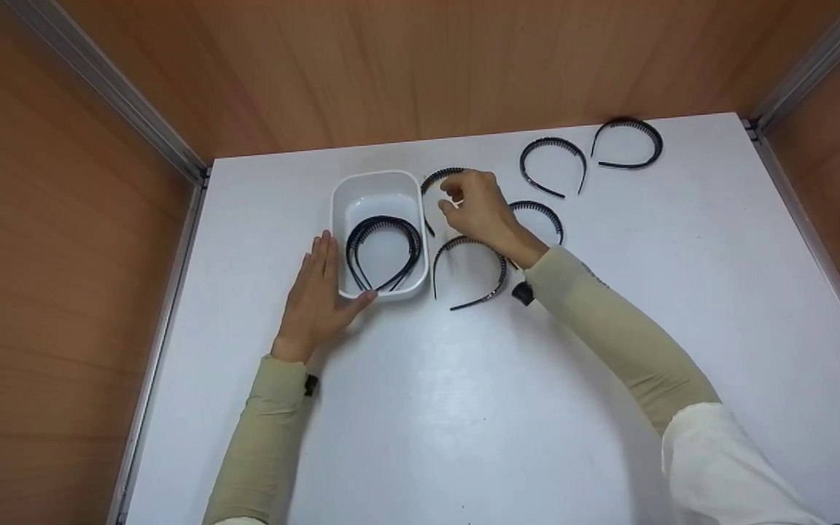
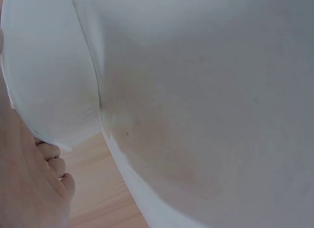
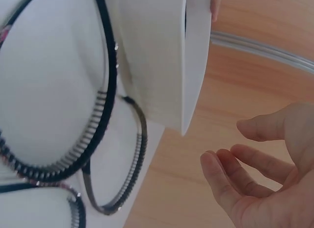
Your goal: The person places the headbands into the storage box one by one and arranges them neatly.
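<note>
Several black toothed headbands (image 1: 418, 244) lie stacked inside a white rectangular tub (image 1: 380, 173). My left hand (image 1: 312, 297) rests against the tub's left wall, fingers straight, with the thumb along its front edge. To the right of the tub, my right hand (image 1: 482, 208) hovers with fingers loosely bent and a gap between thumb and fingertips, holding nothing. Below and partly behind it lies one headband (image 1: 431, 179) beside the tub's right wall. Another headband (image 1: 504, 273) lies nearer the front. In the right wrist view, the tub's outer wall (image 3: 152, 51) stands beyond the headbands.
A further headband (image 1: 557, 222) is partly covered by my right forearm. Two more headbands, one (image 1: 551, 141) and another (image 1: 658, 142), lie toward the back right of the white table (image 1: 420, 408). Wooden panels (image 1: 405, 73) border the back and sides.
</note>
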`<state>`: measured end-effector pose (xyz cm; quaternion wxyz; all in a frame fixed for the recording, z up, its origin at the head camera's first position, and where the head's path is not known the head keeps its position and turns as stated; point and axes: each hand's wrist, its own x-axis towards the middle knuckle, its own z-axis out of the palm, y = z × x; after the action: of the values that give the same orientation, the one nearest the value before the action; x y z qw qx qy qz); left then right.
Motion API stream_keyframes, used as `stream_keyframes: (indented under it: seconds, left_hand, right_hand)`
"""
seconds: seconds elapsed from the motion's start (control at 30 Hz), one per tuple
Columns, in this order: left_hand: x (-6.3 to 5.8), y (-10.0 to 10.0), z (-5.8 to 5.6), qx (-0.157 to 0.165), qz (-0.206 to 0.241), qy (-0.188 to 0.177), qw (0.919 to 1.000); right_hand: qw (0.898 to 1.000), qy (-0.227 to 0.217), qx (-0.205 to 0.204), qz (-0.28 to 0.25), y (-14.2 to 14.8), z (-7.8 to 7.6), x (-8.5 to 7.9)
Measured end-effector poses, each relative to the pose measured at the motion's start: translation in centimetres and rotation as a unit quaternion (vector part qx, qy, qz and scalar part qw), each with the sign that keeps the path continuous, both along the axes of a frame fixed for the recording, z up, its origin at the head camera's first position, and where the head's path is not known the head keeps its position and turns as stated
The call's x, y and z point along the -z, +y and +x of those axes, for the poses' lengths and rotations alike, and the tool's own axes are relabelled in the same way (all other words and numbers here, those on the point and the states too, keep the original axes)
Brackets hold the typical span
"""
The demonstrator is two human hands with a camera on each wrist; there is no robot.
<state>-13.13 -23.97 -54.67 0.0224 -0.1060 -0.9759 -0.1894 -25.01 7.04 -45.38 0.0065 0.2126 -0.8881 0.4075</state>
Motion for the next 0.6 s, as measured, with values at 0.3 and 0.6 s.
stream_keyframes:
  seconds: [0.3, 0.6]
  left_hand:
    - [-0.1, -0.1, -0.1, -0.007, 0.005, 0.006, 0.9999]
    - [0.0, 0.1, -0.1, -0.003, 0.003, -0.004, 1.0000]
  right_hand:
    - [1.000, 0.012, 0.028, 0.009, 3.6, -1.7, -0.5]
    - [0.997, 0.030, 0.075, 0.022, 8.0, -4.0, -1.5]
